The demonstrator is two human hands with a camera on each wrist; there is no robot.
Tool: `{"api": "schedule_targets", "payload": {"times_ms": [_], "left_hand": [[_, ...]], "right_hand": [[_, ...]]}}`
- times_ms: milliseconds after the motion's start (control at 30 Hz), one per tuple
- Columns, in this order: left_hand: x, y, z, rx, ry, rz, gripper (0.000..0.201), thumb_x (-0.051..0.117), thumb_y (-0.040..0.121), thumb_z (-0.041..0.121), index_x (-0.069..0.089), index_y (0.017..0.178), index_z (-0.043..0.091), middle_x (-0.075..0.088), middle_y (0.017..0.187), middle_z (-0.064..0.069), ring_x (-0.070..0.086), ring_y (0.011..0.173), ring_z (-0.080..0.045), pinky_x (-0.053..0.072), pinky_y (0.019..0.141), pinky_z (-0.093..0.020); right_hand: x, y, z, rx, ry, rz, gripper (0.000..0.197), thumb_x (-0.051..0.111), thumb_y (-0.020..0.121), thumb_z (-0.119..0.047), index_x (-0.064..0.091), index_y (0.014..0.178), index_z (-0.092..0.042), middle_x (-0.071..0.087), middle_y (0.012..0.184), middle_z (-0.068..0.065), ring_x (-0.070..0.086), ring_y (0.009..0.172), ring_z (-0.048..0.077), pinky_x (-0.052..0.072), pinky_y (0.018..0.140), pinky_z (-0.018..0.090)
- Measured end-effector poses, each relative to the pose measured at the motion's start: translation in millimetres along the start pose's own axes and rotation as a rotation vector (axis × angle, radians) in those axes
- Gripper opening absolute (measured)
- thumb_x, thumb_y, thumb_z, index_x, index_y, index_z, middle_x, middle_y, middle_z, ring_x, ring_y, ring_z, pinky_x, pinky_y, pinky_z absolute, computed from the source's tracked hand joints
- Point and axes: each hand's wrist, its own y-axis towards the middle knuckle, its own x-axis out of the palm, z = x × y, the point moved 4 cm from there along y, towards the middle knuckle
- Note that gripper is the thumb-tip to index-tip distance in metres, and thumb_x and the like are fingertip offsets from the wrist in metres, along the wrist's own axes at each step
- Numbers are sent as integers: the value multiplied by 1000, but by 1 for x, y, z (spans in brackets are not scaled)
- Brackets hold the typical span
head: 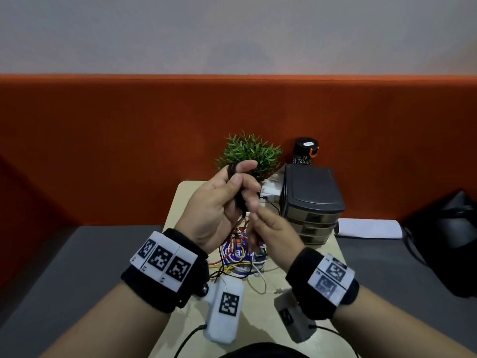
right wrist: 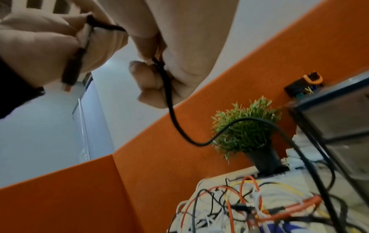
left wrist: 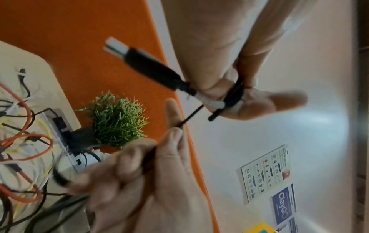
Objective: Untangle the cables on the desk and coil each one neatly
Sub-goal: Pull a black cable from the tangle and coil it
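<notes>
A black USB cable [head: 241, 200] is held up between both hands above the small beige desk [head: 178, 202]. My left hand [head: 240, 174] pinches its end, with the cable looped over the fingers; the black plug [left wrist: 149, 66] with its metal tip sticks out past the fingers [left wrist: 249, 102]. Just below, my right hand [head: 258, 223] grips the same cable [right wrist: 171, 110], which curves down toward the desk. A tangle of orange, yellow, white and black cables [head: 240, 264] lies on the desk beneath the hands, also seen as a heap [right wrist: 249, 205] in the right wrist view.
A small potted plant [head: 247, 151] and a dark bottle [head: 305, 151] stand at the back of the desk. A grey drawer unit [head: 312, 202] fills the right side. An orange partition [head: 103, 151] runs behind. A black bag [head: 451, 241] sits at the far right.
</notes>
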Motion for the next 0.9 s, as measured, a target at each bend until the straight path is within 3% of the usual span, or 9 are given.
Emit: {"api": "schedule_targets", "payload": {"times_ms": [133, 267, 333, 467, 600, 667, 767, 833, 900], "left_hand": [[-8, 10, 2, 95, -110, 62, 26, 24, 100, 4, 49, 104, 9, 71, 88, -5, 70, 85, -16, 55, 82, -27], [-18, 16, 0, 165, 55, 139, 24, 23, 100, -1, 44, 97, 11, 72, 95, -6, 68, 98, -20, 52, 83, -23], [-22, 16, -2, 184, 170, 144, 24, 24, 100, -2, 44, 96, 11, 72, 92, -6, 68, 97, -21, 51, 81, -21], [-26, 15, -9, 176, 456, 76, 20, 29, 99, -2, 45, 100, 10, 71, 85, -8, 70, 84, -25, 53, 78, -29], [-31, 12, -19, 90, 750, -18, 22, 34, 99, 0, 49, 107, 13, 68, 78, -8, 65, 70, -19, 49, 68, -27], [-34, 9, -26, 49, 859, -48, 25, 36, 99, 3, 51, 107, 21, 65, 74, -3, 60, 68, -15, 48, 67, -28], [-35, 6, -37, 14, 965, -73, 22, 38, 100, 14, 53, 107, 29, 56, 67, -3, 53, 58, -16, 44, 56, -36], [-32, 2, -42, -3, 894, -55, 18, 38, 98, 29, 55, 101, 22, 51, 66, -4, 46, 56, -14, 38, 54, -33], [-27, -2, -44, -25, 800, -40, 39, 34, 93, 47, 53, 85, 14, 43, 62, 1, 38, 54, -11, 32, 52, -29]], "right_hand": [[21, -9, 15, 69, -42, -143, 20, 44, 100, -16, 56, 108, -30, 49, 56, 1, 44, 47, 15, 38, 49, 28], [25, -15, 8, 55, -172, -217, 24, 42, 101, -15, 57, 100, -34, 38, 59, 1, 34, 50, 12, 29, 47, 24], [21, -16, 5, 27, -219, -254, 21, 42, 101, -16, 60, 103, -27, 37, 56, -4, 33, 49, 11, 27, 47, 24], [6, -17, -9, -6, -473, -230, 22, 49, 98, -24, 64, 111, -33, 49, 53, -20, 43, 51, -1, 32, 54, 17], [-14, -19, -39, -85, -663, -137, 12, 57, 93, -29, 69, 90, -27, 56, 60, -18, 50, 61, 0, 36, 57, 15], [-20, -19, -51, -131, -741, -107, 11, 60, 91, -31, 65, 82, -26, 58, 64, -11, 51, 63, 6, 38, 59, 23], [-24, -19, -63, -193, -817, -108, 10, 62, 90, -30, 66, 84, -24, 65, 72, -7, 57, 67, 10, 44, 63, 30], [-27, -19, -71, -238, -816, -101, 7, 64, 89, -30, 66, 82, -28, 66, 74, -13, 59, 71, 4, 44, 62, 24], [-30, -17, -80, -286, -801, -74, 8, 67, 86, -29, 64, 79, -28, 63, 70, -15, 57, 69, 2, 42, 59, 19]]}}
